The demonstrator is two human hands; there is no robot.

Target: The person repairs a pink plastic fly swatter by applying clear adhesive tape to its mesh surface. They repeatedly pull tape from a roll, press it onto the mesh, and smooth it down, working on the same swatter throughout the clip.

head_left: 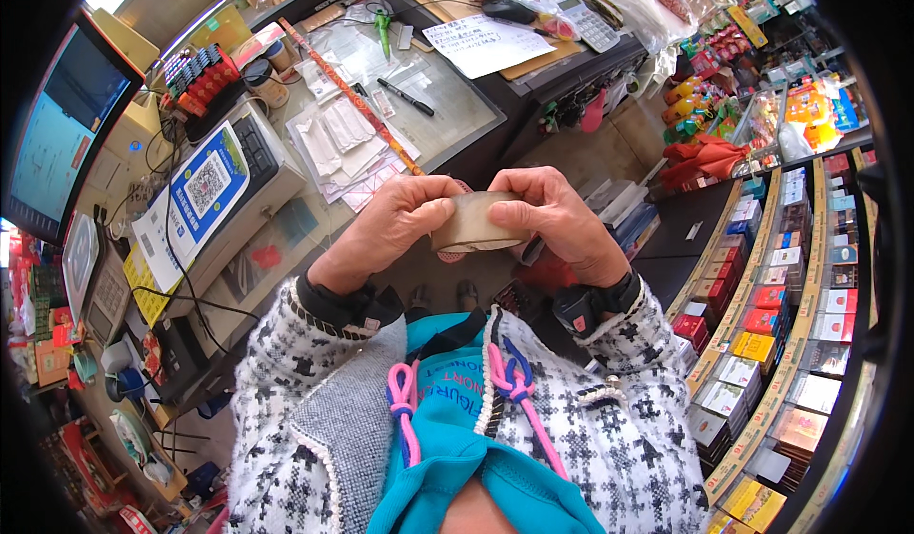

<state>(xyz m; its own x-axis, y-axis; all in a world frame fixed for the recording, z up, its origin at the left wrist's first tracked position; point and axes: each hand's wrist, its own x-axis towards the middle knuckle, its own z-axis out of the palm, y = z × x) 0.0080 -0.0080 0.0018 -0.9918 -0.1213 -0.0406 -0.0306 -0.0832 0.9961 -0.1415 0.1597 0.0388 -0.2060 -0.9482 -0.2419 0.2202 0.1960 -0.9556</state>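
Between my two hands, in front of my chest, is a wide roll of tan packing tape, held with its outer face up. My left hand grips its left side, thumb laid on the tape. On the other side my right hand closes round the roll, its thumb pressed on the outer face. A strip of red-and-white pattern, perhaps the roll's core, shows behind and below it. The fingertips under the roll are hidden. Beyond my left hand, a long orange patterned stick lies across the counter.
The counter holds papers, a black pen, wrapped white packets, a handwritten sheet and a calculator. A monitor and cash drawer with a code sign stand left. Shelves of small boxes curve along the right.
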